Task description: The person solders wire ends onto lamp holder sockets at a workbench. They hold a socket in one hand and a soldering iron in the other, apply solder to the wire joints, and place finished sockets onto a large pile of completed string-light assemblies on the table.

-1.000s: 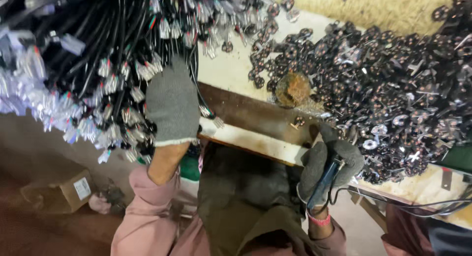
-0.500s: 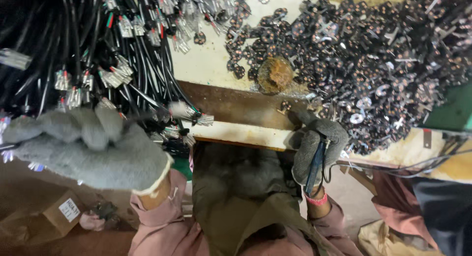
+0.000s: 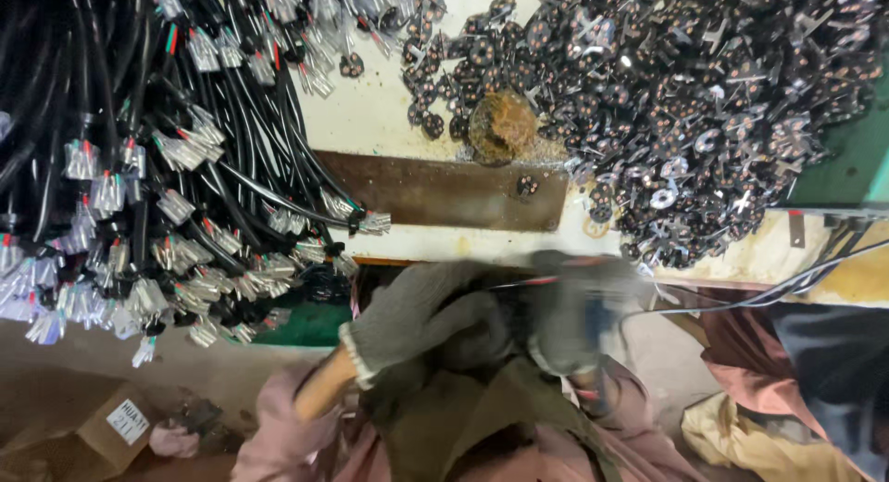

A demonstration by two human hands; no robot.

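Both hands wear grey knit gloves and meet in front of the torso, just below the near edge of the workbench. The left hand extends from a pink sleeve, forearm angled up toward the centre, its fingers curled toward the right hand. The right hand is heavily motion-blurred; its fingers appear wrapped around a dark-handled tool with a red streak, though the grip itself cannot be confirmed. Whether the left hand's fingers clasp anything cannot be told.

Half a second earlier the left hand was raised at the left, spread open near the bundle of black cables; it has since crossed to the centre. The right hand has stayed at the bench edge, now slightly lower, and the tool has remained in it.

The cables hang over the left part of the bench, white connector ends dangling. A pile of small dark metal parts covers the right part, beside a rusty round lump. A cardboard box is cut off at the lower left.
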